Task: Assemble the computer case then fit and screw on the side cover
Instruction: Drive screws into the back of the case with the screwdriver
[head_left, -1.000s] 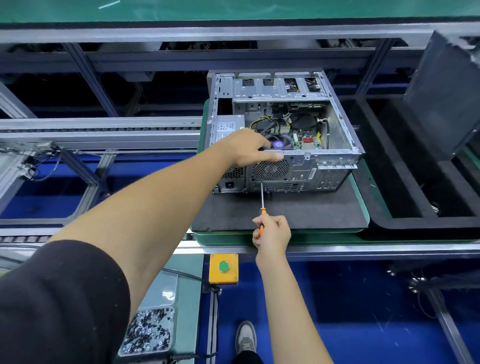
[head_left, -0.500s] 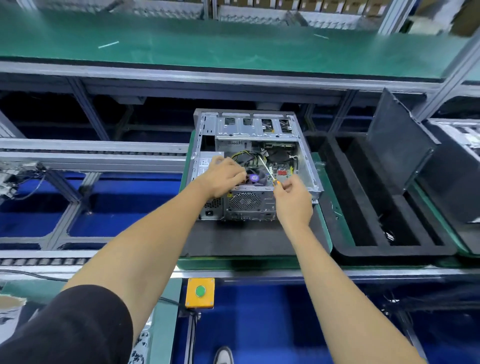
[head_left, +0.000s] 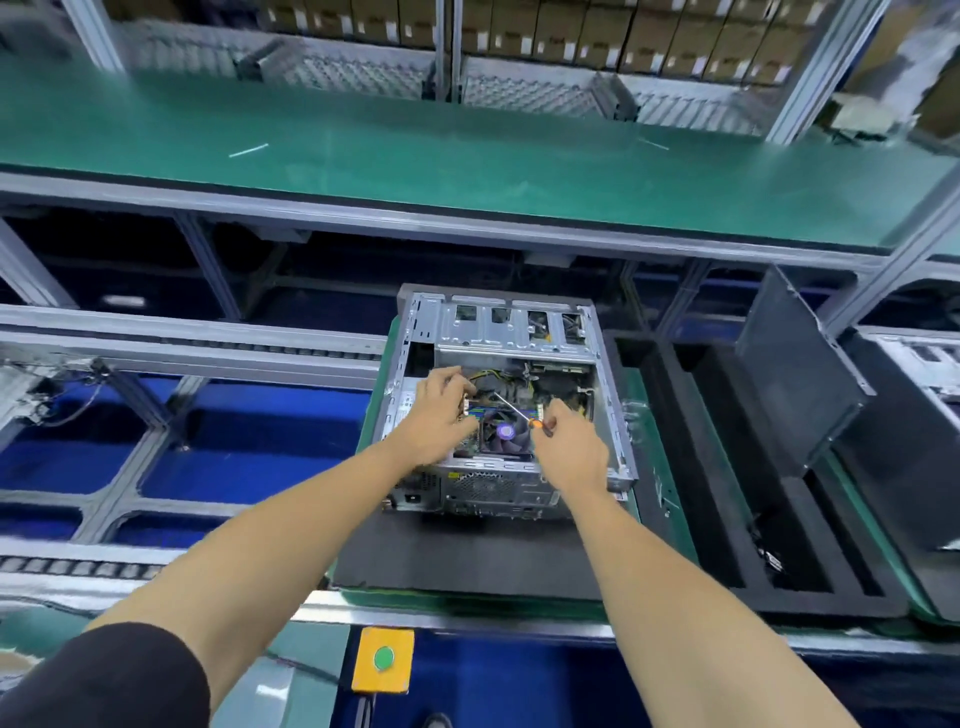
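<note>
An open metal computer case (head_left: 615, 415) lies on its side on a dark foam pad (head_left: 467, 556), its inside facing up, with a fan (head_left: 506, 432) and cables showing. My left hand (head_left: 439, 415) reaches into the case at the left, fingers curled down among the parts near the cables; what they touch is hidden. My right hand (head_left: 569, 441) grips an orange-handled screwdriver (head_left: 514, 408) whose shaft points up-left over the fan. A dark side cover (head_left: 800, 374) leans upright to the right of the case.
Black foam trays (head_left: 727, 519) lie right of the case, with another case (head_left: 924, 364) at the far right. A yellow box with a green button (head_left: 383, 659) sits at the near rail. A green conveyor belt (head_left: 467, 156) runs behind. Open frame gaps lie to the left.
My right hand rose from below the case's rear panel and carried the screwdriver inside the case. My left hand moved from the rear edge deeper inside. The view tilted upward.
</note>
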